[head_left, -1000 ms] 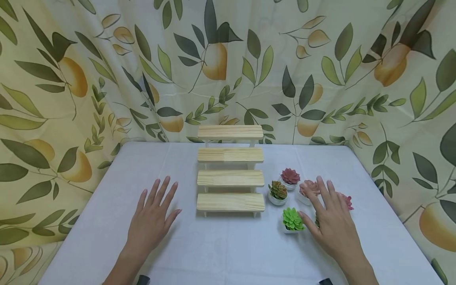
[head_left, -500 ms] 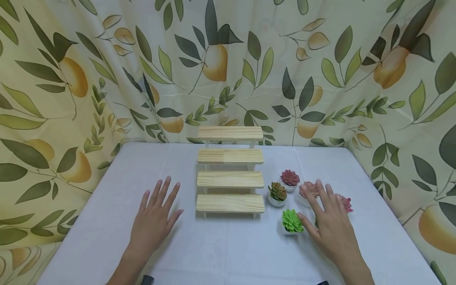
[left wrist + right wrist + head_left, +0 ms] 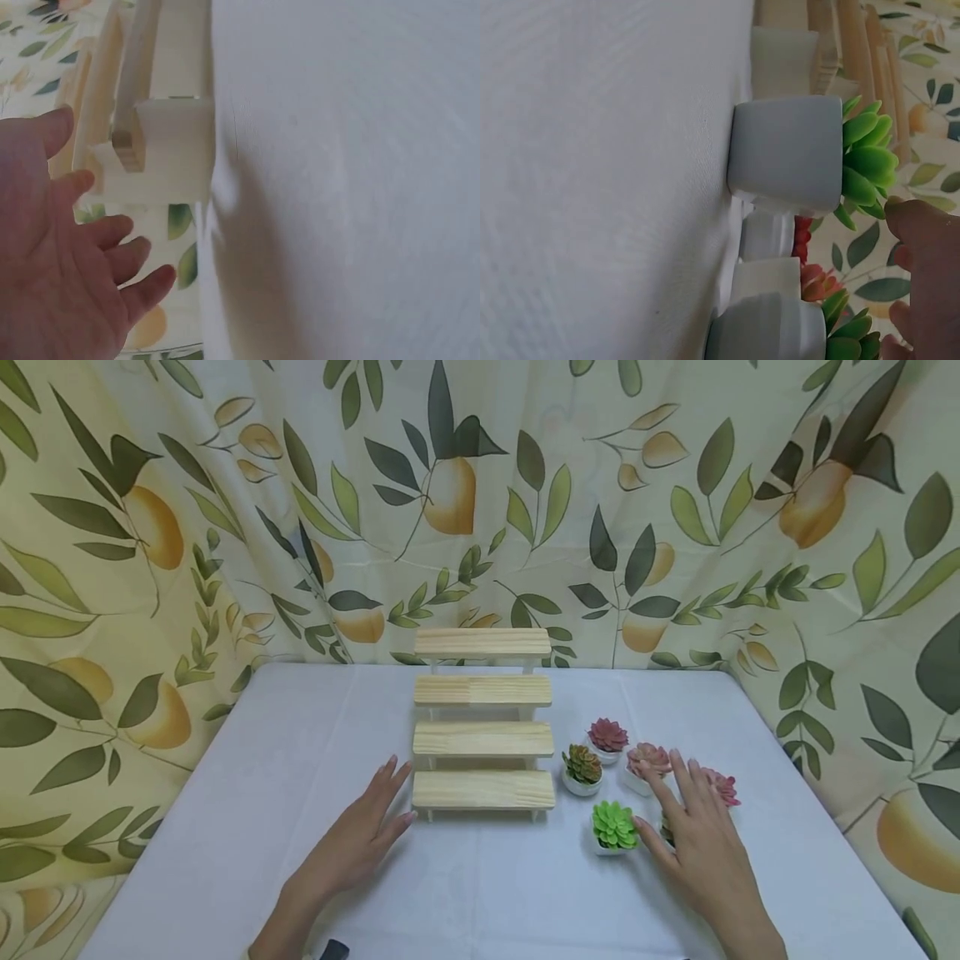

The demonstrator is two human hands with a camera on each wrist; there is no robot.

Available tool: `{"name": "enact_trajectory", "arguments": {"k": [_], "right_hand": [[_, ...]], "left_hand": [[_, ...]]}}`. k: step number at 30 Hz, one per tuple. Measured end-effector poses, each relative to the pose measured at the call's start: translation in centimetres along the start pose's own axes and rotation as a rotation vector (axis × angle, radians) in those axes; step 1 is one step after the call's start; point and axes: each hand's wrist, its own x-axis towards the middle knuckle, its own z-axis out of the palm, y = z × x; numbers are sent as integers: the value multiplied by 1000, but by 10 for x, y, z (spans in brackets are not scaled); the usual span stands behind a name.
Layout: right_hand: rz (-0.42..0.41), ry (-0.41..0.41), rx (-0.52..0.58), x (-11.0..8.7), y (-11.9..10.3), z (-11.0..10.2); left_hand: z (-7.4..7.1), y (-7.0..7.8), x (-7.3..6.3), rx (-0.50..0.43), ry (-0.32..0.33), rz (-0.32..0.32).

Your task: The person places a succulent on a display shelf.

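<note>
Standing on the white cloth (image 3: 465,889), a four-step wooden rack (image 3: 483,790) has the person's left hand (image 3: 363,837) just beside its front left end, fingers extended, holding nothing. Right hand (image 3: 703,847) hovers to the right of the rack, fingers spread, grasping nothing, thumb beside the bright green plant (image 3: 615,827); I cannot tell whether they touch. Brown-green plant (image 3: 582,766) and dark red plant (image 3: 607,737) sit nearer the rack, pale pink plant (image 3: 648,758) and deep pink plant (image 3: 724,787) near the right fingertips, darker green plant (image 3: 795,330) partly hidden under the hand.
</note>
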Motion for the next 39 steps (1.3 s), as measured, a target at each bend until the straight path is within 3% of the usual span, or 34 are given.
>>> {"name": "enact_trajectory", "arguments": {"k": [6, 10, 20, 25, 31, 36, 39], "right_hand": [[-4, -2, 22, -1, 0, 2], [27, -18, 48, -3, -2, 3], [-18, 65, 96, -3, -3, 7], [-47, 65, 118, -4, -3, 12], [-181, 110, 144, 3, -9, 20], [-221, 107, 205, 6, -18, 22], [-228, 77, 196, 5, -20, 22]], "left_hand": [[3, -1, 2, -193, -75, -56], [5, -1, 5, -269, -79, -67], [20, -1, 16, -506, 78, -175], [30, -3, 22, -679, 78, -143], [45, -3, 28, -827, 115, -111], [50, 0, 30, -940, 159, -160], [50, 1, 30, -958, 162, -187]]}}
